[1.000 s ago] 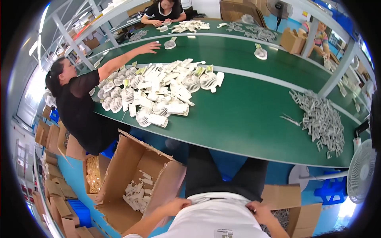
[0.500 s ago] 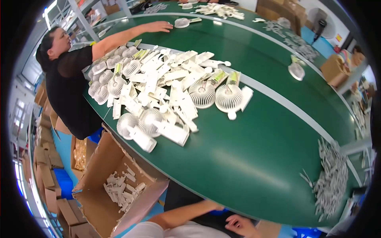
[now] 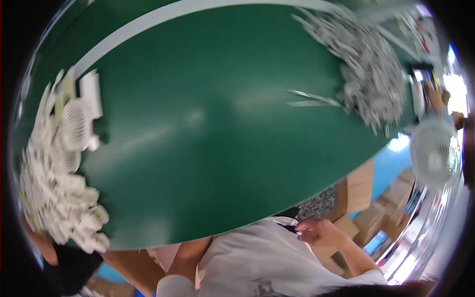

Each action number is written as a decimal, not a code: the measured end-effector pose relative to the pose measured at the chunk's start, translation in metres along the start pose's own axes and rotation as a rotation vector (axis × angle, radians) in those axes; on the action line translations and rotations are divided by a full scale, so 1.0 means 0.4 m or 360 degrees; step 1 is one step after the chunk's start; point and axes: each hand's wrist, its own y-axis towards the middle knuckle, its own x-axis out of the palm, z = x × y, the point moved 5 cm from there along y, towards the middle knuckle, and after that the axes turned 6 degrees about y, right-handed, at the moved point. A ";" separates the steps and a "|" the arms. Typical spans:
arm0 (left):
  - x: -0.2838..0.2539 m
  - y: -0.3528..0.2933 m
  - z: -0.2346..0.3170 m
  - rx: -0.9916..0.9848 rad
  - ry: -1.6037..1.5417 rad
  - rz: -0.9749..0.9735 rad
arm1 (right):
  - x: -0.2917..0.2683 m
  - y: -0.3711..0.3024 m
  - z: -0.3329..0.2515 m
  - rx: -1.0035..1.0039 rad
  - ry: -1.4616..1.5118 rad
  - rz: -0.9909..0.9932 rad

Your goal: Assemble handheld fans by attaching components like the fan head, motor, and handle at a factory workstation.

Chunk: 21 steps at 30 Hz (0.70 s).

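Green table (image 3: 213,123), grey parts (image 3: 373,74) heaped; blue floor (image 3: 384,166), fan (image 3: 433,156).

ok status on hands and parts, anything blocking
Right hand near shirt, grip unclear; left hand unseen. White parts piled left, grey parts right. Green table edge before right hand.

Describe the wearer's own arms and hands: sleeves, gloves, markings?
White short-sleeved shirt, with a dark print low on the front, too blurred to make out. Both forearms are bare below the sleeves. The right hand shows no glove, and no watch or band is visible at that wrist. The left forearm is partly visible; the left hand is out of sight. No cables visible on either arm.
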 end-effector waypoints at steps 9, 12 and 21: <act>0.086 0.071 0.385 0.0917 -0.0016 -0.0433 | 0.175 -0.166 0.203 -0.0137 0.0542 0.0501; 0.089 0.096 0.372 0.0563 -0.0041 -0.0969 | 0.194 -0.141 0.195 -0.0084 0.0632 0.0495; 0.103 0.057 0.447 0.0563 0.0549 -0.1127 | 0.192 -0.073 0.157 -0.0369 0.0278 0.0342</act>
